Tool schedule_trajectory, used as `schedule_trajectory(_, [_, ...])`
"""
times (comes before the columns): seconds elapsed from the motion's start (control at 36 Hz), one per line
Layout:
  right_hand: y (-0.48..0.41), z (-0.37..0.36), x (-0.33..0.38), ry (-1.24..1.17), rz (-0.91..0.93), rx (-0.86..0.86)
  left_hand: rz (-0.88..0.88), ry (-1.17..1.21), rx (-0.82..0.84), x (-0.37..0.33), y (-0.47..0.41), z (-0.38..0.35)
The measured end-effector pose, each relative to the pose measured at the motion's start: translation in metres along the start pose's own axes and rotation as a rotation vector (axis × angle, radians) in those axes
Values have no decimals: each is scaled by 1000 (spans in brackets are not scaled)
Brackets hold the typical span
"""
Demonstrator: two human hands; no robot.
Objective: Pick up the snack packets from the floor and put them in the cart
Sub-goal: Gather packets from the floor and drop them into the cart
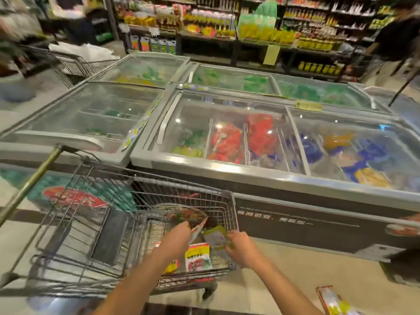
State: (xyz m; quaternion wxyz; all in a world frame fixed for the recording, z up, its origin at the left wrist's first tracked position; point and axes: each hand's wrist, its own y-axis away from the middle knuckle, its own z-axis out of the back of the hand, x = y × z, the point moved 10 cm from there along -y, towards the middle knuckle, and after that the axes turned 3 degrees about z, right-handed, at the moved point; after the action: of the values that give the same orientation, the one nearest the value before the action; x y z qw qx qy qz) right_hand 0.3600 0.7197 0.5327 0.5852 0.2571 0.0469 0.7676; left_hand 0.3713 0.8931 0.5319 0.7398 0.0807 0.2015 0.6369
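A wire shopping cart (95, 223) stands in front of me at the lower left. Both my hands reach into its right end. My left hand (178, 235) grips a snack packet with a red edge (198, 228) over the basket. My right hand (238, 246) pinches an olive-green packet (216, 237) just inside the cart's rim. A white and red packet (197, 257) lies on the cart floor between my arms, with a yellow one (171, 267) beside it. Another packet (334, 302) lies on the floor at the lower right.
A row of glass-topped chest freezers (250, 142) stands right behind the cart. A long pole (29, 183) leans across the cart's left side. A second cart (75, 62) is at the back left. Stocked shelves line the back, and a person (395, 39) stands at the far right.
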Motion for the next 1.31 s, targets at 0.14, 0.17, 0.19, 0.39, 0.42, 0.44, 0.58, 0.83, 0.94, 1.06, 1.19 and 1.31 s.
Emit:
schedule_trajectory(0.14, [-9,-33,15,-54,-11,94,31,54,96,34,-1,-26])
schedule_trajectory(0.17, [-10,-38,17,-61,-9,119,32,65,101,40,-1,-30])
schedule_trajectory(0.19, [-11,-43,16,-67,-17,139,33,77,113,46,-2,-35])
schedule_trajectory(0.39, [-17,-46,9,-104,-42,173,-22,215,159,48,-5,-29])
schedule_trajectory(0.42, [-17,-41,8,-106,-46,167,-41,225,159,44,-7,-24])
schedule_trajectory(0.44, [-18,-35,6,-113,-53,144,-63,233,159,39,-9,-18])
schedule_trajectory(0.58, [-16,2,-14,-156,-99,30,-169,250,99,-2,-26,29])
schedule_trajectory(0.83, [34,110,-66,-203,-130,-267,-452,205,9,-122,-53,95])
schedule_trajectory(0.94, [79,143,-110,-209,-200,-382,-573,189,4,-194,-55,113])
schedule_trajectory(1.06, [134,164,-161,-220,-295,-483,-712,113,-17,-276,-47,124])
schedule_trajectory(1.19, [215,172,-218,-221,-419,-575,-856,104,-12,-375,-21,123])
schedule_trajectory(1.31, [286,168,-259,-265,-537,-648,-988,60,-2,-453,11,105])
